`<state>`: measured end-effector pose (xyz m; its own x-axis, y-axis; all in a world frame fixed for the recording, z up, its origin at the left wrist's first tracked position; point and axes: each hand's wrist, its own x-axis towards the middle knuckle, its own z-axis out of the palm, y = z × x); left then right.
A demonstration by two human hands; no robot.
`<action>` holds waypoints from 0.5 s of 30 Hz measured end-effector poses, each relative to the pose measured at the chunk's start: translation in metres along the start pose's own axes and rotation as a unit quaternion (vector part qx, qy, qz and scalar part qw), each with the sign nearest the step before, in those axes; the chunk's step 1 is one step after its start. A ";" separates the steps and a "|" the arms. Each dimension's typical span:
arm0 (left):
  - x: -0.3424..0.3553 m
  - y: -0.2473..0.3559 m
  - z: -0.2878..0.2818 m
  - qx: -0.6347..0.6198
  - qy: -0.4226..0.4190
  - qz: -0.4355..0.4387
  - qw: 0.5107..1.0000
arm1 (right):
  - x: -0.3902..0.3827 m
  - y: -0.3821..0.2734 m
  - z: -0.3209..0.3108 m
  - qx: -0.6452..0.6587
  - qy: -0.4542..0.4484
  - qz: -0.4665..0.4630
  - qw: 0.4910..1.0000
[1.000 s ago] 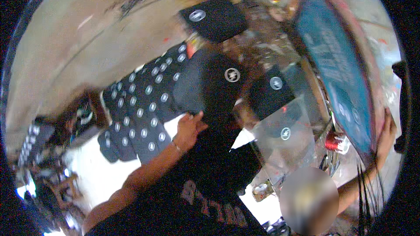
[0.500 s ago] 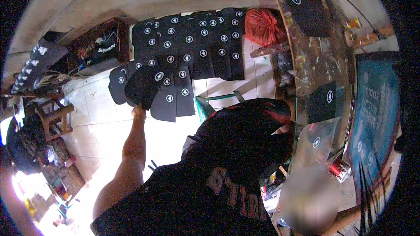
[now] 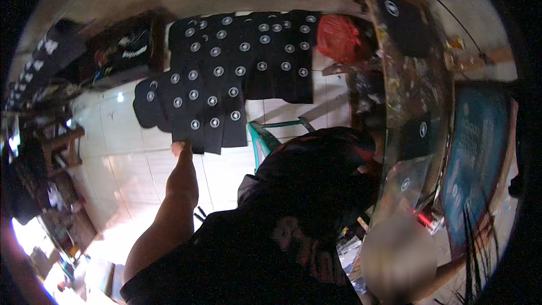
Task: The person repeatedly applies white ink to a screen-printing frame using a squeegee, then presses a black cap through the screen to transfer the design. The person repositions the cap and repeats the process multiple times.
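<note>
My left hand [image 3: 179,148] is stretched out over the floor, its fingers closed at the lower left corner of a black fabric piece [image 3: 186,116] with round white prints. That piece lies flat, overlapping several similar black pieces [image 3: 265,82] spread in rows. Another rounded black piece [image 3: 149,114] lies just left of it. On my right, a bare forearm [image 3: 449,279] reaches toward the teal printing screen [image 3: 480,152]; my right hand cannot be made out there. A clear sheet [image 3: 409,178] with one round white print rests on the workbench [image 3: 398,93], near a black piece [image 3: 416,135].
A red plastic bag [image 3: 339,38] sits beyond the pieces at the right. A green stool frame [image 3: 261,138] stands by my leg. A dark box [image 3: 121,51] and a wooden stool [image 3: 59,146] are at the left. A red can [image 3: 430,220] stands near the screen.
The black piece that hung tilted from my left hand now lies flat over the others, its prints facing up. The view has shifted slightly and grown darker.
</note>
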<state>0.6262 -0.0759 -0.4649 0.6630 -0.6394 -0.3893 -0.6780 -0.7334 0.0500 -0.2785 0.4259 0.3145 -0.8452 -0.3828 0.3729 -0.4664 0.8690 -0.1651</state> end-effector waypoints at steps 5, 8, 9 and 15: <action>-0.112 0.240 -0.064 -0.324 -0.036 0.480 0.814 | -0.038 -0.058 0.024 -0.257 0.065 -0.060 0.962; -0.270 0.352 -0.131 -0.326 -0.034 0.722 0.609 | -0.039 -0.102 0.025 0.026 0.033 -0.001 0.999; -0.324 0.373 -0.151 -0.308 -0.057 0.770 0.556 | -0.041 -0.115 0.024 0.007 0.038 0.051 0.998; -0.553 0.452 -0.174 -0.077 -0.149 0.971 0.170 | -0.041 -0.165 0.015 0.004 -0.005 0.073 0.997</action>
<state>0.0080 -0.0938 -0.0671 -0.8249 0.3127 0.4710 0.5048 0.7825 0.3645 -0.1707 0.2939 0.3123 -0.9070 -0.2559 0.3345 -0.3405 0.9129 -0.2249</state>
